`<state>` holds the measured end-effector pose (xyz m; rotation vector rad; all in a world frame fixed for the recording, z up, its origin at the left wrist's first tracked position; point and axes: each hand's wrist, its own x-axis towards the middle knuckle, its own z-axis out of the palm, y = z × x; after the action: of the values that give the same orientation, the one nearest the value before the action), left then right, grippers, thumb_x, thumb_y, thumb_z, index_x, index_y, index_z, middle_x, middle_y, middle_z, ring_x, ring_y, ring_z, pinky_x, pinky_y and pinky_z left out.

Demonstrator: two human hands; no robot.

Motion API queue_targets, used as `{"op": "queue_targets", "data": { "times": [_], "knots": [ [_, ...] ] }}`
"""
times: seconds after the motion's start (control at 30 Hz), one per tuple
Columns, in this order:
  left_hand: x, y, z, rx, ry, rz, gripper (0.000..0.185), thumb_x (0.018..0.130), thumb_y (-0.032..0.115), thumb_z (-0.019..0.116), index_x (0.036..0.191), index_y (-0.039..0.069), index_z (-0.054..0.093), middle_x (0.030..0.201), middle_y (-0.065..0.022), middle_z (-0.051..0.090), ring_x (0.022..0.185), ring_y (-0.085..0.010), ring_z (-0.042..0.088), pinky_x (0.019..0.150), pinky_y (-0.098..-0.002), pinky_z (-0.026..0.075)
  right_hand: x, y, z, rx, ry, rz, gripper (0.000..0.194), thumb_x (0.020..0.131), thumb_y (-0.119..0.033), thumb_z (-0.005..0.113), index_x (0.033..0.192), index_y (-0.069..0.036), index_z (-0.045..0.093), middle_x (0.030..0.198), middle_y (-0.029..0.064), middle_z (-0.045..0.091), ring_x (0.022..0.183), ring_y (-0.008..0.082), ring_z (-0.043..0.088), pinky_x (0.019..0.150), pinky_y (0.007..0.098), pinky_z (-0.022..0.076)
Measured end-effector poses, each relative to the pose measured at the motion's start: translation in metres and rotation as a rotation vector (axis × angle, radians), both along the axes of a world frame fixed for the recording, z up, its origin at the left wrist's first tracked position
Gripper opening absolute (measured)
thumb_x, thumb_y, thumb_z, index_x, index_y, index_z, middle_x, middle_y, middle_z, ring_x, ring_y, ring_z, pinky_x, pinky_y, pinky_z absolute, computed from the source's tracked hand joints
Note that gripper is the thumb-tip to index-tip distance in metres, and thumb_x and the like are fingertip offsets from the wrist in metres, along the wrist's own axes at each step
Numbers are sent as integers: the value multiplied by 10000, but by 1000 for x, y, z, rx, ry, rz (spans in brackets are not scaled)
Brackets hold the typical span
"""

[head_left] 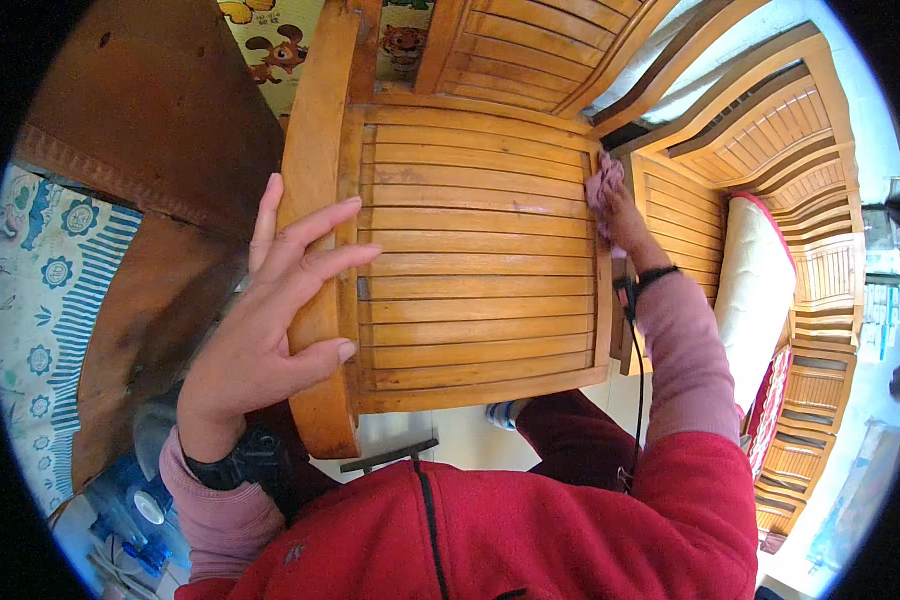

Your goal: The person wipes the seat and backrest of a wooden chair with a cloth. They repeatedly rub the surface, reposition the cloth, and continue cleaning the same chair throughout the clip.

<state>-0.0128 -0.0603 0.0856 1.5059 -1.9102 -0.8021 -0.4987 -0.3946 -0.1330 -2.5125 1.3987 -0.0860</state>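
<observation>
A wooden armchair (480, 255) with a slatted seat stands right before me. Over its left armrest (319, 300) is my left hand (285, 300), fingers spread and holding nothing; whether it touches the wood I cannot tell. At the seat's right edge, toward the back corner, my right hand (622, 217) has hold of a crumpled pinkish-purple cloth (606, 184). The cloth lies against the right-hand rail of the seat.
Close on the right stands a long slatted wooden bench (682, 217) bearing a white cushion with a red edge (754, 277). Left of the chair is a dark brown wooden cabinet (157, 97), with a blue-and-white patterned cloth (64, 277) beside it. A black cord (640, 390) hangs by my right arm.
</observation>
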Motion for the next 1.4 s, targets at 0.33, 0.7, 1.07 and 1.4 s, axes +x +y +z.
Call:
{"op": "queue_targets", "data": {
  "times": [0.33,0.7,1.07,1.4],
  "knots": [
    [0,0,-4,-34,14,-2,651,745,281,703,1362,106,589,1584,-132,373,1546,-443,-3,1228,-563,27,3,13,-18,-137,66,1,622,730,-140,750,1331,-88,599,1475,220,463,1245,419,549,1031,468,463],
    [-3,2,0,-23,24,18,649,728,103,730,1360,132,585,1573,-108,387,1549,-414,3,1241,-537,84,14,70,22,-59,229,70,598,750,-217,758,1309,-61,614,1441,171,515,1380,353,428,1082,481,361],
    [-2,3,-6,-45,36,22,672,696,151,698,1357,111,585,1585,-107,377,1553,-413,-11,1239,-531,58,22,117,38,36,84,-19,600,801,-106,742,1381,-92,591,1501,193,473,1357,416,422,1126,447,375],
    [-2,3,-11,-63,46,27,659,710,108,729,1352,139,589,1579,-77,385,1552,-396,0,1248,-525,85,28,170,49,228,-77,8,622,728,-10,785,1323,-26,601,1475,232,495,1315,405,511,1120,416,409]
  ]
}}
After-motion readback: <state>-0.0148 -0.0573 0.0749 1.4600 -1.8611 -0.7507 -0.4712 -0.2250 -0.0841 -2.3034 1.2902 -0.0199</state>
